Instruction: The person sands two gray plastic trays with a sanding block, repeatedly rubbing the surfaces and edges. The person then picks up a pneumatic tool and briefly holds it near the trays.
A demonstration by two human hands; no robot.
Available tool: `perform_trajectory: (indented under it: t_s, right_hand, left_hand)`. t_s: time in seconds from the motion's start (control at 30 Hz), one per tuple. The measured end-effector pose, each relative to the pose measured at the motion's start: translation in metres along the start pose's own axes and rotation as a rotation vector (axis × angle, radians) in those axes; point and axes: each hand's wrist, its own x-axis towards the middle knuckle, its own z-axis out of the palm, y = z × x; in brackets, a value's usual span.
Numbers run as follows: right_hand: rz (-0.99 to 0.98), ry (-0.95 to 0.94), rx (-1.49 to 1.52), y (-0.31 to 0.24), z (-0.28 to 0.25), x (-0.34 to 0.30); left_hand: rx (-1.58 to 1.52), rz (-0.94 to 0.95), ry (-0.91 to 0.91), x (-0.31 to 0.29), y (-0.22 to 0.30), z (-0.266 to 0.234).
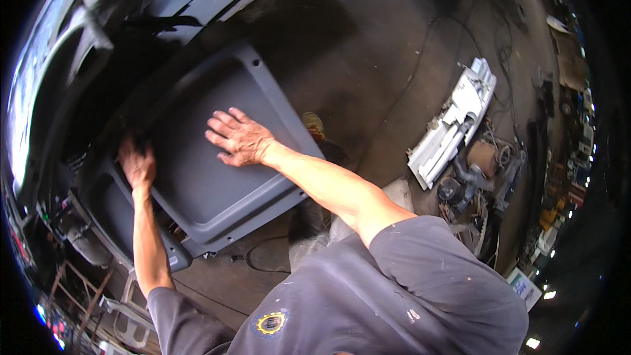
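A large dark grey moulded plastic panel (197, 125) with a raised rim and a recessed middle lies in front of me, tilted. My right hand (240, 137) rests flat on its recess, fingers spread, holding nothing. At the panel's left edge is my left hand (137, 163), its fingers stretched away from me into shadow. It lies near the gap between the large panel and a second, smaller grey panel (112, 207). What the left fingertips touch is too dark to make out.
Dark vehicle bodywork (85, 59) curves along the left and top. On the floor to the right lie a white and silver bumper-like part (453, 121) and a heap of mechanical parts with hoses (483, 167). A rusty metal frame (79, 296) stands at lower left. Cables cross the floor.
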Motion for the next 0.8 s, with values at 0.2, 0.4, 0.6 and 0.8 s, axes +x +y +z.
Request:
perform_trajectory:
  t_s: [0.2, 0.4, 0.6, 0.8]
  right_hand:
    - [-0.014, -0.020, 0.007, 0.002, 0.011, -0.006]
    - [-0.031, -0.026, -0.038, 0.003, 0.019, -0.005]
    - [-0.027, 0.029, -0.068, 0.003, 0.026, -0.004]
    - [-0.058, 0.069, -0.086, 0.001, 0.026, 0.001]
  left_hand:
    - [0.095, -0.164, 0.146, -0.033, 0.025, 0.024]
    - [0.144, -0.280, 0.168, -0.161, 0.026, 0.056]
    - [0.357, -0.416, -0.256, -0.244, 0.122, 0.029]
    - [0.111, -0.124, 0.014, -0.119, 0.081, 0.029]
